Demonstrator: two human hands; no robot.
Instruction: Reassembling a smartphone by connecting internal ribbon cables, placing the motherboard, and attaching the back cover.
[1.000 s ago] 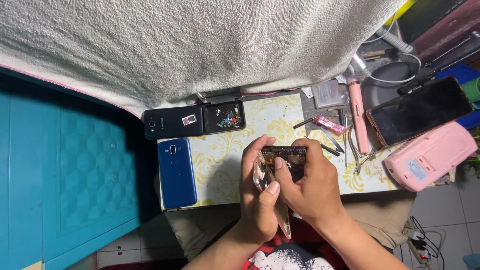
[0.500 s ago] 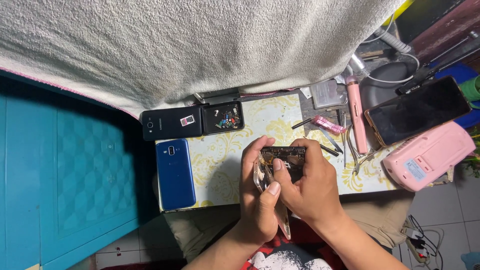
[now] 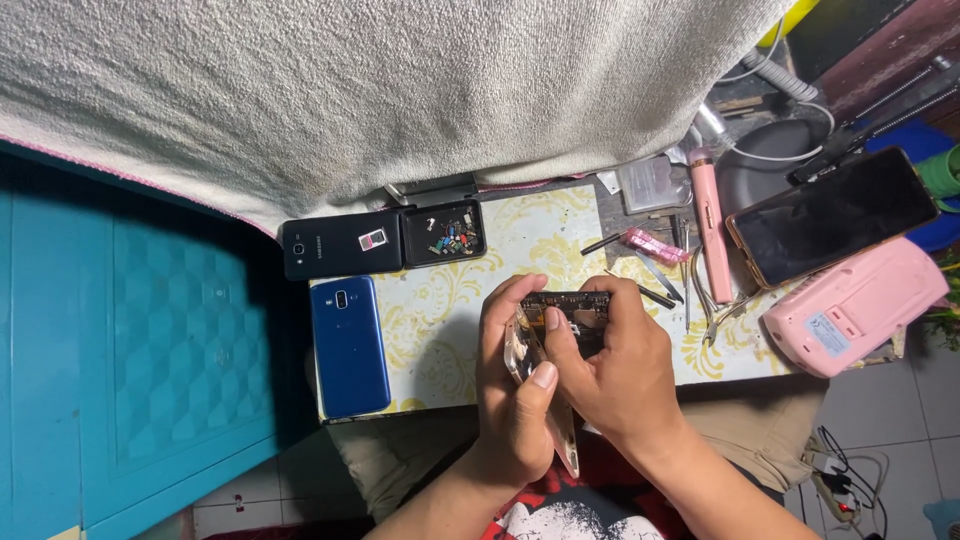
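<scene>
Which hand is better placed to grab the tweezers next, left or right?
Probably right. The right hand sits on the opened phone nearest the tweezers; the left hand grips the phone's far side, away from the tools.

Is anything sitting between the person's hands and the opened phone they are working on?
Nothing visible does. Both the left hand and the right hand already grip the opened phone directly, above the near edge of the patterned table. The tweezers and other tools lie off to the side.
</scene>
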